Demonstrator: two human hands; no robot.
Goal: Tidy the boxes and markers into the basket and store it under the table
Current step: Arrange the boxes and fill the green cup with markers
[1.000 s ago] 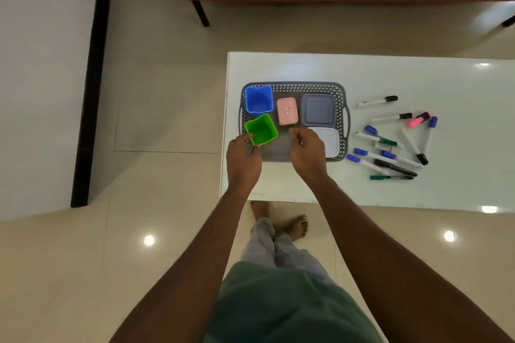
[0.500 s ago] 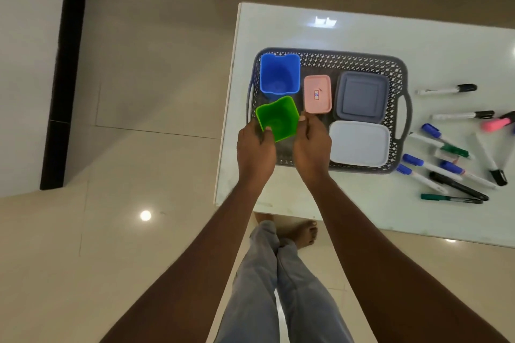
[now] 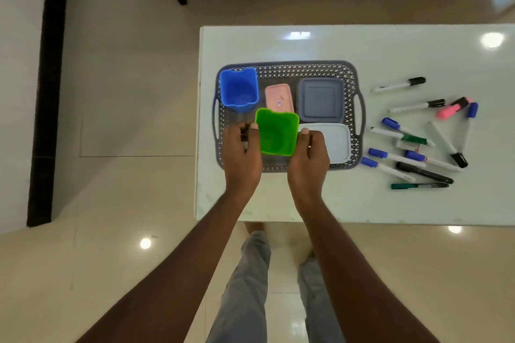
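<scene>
Currently, item one: green box [image 3: 277, 132], open-topped, held over the near-left part of the basket [image 3: 289, 69]; whether its base touches the basket floor cannot be told. Left hand [image 3: 242, 152] grips the box's left wall, thumb on the rim, fingers curled beside it. Right hand [image 3: 308, 159] grips the right wall likewise, thumb at the rim, other fingers mostly hidden. Basket: grey, perforated, two side handles, resting on the left end of the white table [image 3: 362, 203]. Contents: blue box [image 3: 239, 89], open-topped, far-left corner; pink box [image 3: 279, 98], lidded, just beside the blue one; grey box [image 3: 320, 100], lidded, far-right; white box [image 3: 333, 142], lidded, near-right, partly behind the right hand. Markers [image 3: 398, 159]: loose scatter on the table right of the basket, apart from it, with blue, black and green caps; among them a pink highlighter [image 3: 452, 108] and a black pen [image 3: 423, 172].
</scene>
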